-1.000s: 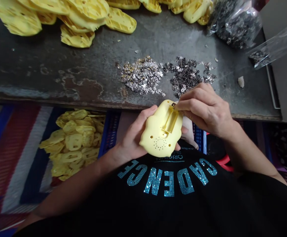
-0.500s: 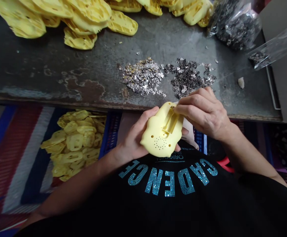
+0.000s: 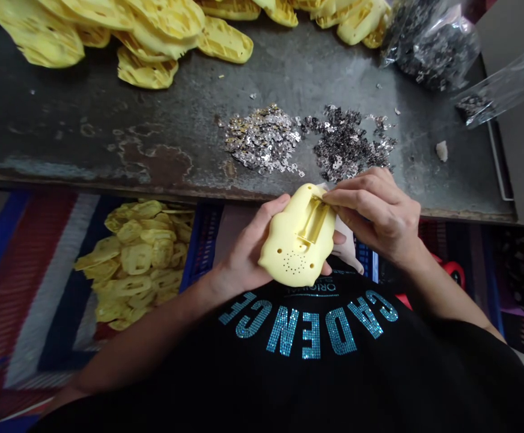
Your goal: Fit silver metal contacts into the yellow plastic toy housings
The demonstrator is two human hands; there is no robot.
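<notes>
The yellow plastic casing (image 3: 284,231) is lying in the left hand (image 3: 241,252), just off the near edge of the workbench (image 3: 208,84), with its slotted recess facing up. The left fingers are curling around it, gripping it from both sides. The right hand (image 3: 377,213) is pinching with thumb and forefinger at the recess's upper end; whether a small part is sitting between those fingertips, I cannot tell. Beyond the casing, 2 loose heaps are lying on the bench: the silvery metal pieces (image 3: 262,141) and, to their right, the darker metal pieces (image 3: 345,144). At the bench's far right, a clear bag (image 3: 437,51) is holding many small metal parts, and a second bag (image 3: 476,108) is holding fewer near the right edge. Below the bench at left, a heap of yellow parts (image 3: 140,258) is lying beside a blue basket (image 3: 203,240). More yellow shells (image 3: 154,24) are lining the far side, and bare bench is stretching between them and the heaps.
</notes>
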